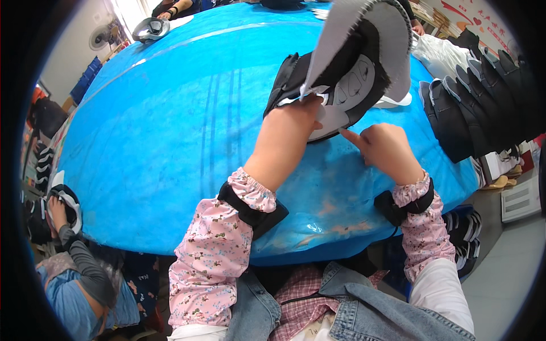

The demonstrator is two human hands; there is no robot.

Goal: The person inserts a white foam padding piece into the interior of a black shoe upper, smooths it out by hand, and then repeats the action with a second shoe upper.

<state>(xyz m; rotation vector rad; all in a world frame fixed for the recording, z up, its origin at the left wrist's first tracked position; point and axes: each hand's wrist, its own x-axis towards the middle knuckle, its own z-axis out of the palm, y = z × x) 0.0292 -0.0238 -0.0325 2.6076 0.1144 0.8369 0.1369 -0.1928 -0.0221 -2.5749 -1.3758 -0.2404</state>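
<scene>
My left hand (290, 128) is closed on the lower part of a black and grey shoe upper (364, 85), raised over the table. Pale fabric flaps with frayed edges stand up from the upper, and a light grey lining with dark line marks shows inside. The left fingers are partly hidden by the upper. My right hand (387, 149) is just right of it, one digit stretched out to the upper's lower edge and the other fingers curled. Nothing shows in that hand.
A blue-covered table (153, 142) spreads before me. At the right stands a row of black shoe uppers (478, 108) beside a white plastic bag (442, 55). A co-worker's hand (57, 213) holds a shoe piece at the left; another shoe piece (152, 29) lies far left.
</scene>
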